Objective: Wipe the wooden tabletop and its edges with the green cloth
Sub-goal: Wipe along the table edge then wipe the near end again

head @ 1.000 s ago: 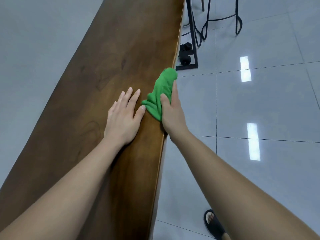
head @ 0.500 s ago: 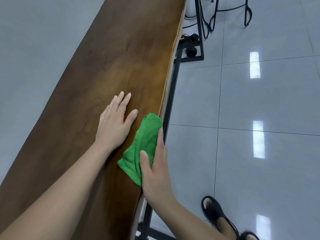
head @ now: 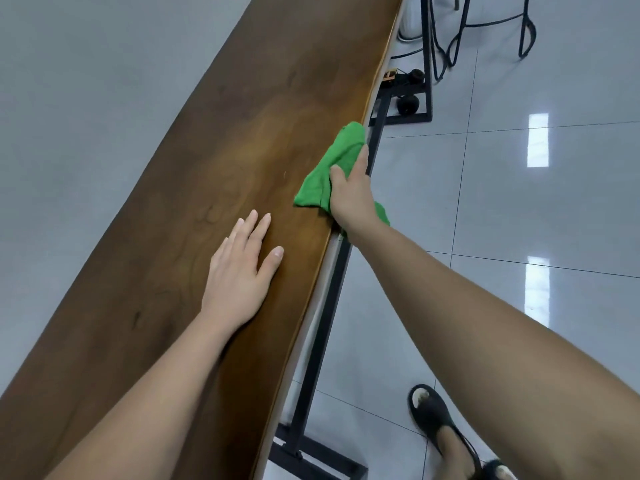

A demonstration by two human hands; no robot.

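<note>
A long dark wooden tabletop (head: 214, 161) runs diagonally from the bottom left to the top right. The green cloth (head: 332, 164) is draped over its right edge. My right hand (head: 351, 195) grips the cloth against that edge, thumb on top and fingers wrapped down the side. A corner of cloth hangs out below my wrist. My left hand (head: 242, 271) rests flat on the wood, fingers spread, nearer to me than the cloth and holding nothing.
A black metal table frame (head: 322, 327) runs under the right edge down to a floor bar. A small wheeled object (head: 407, 91) and black chair legs (head: 453, 39) stand on the glossy grey tile floor (head: 519, 209). My sandalled foot (head: 436, 420) is at bottom right.
My right hand has slid the cloth away from me along the right edge, after pulling it toward me half a second before. My left hand stays flat on the wood.
</note>
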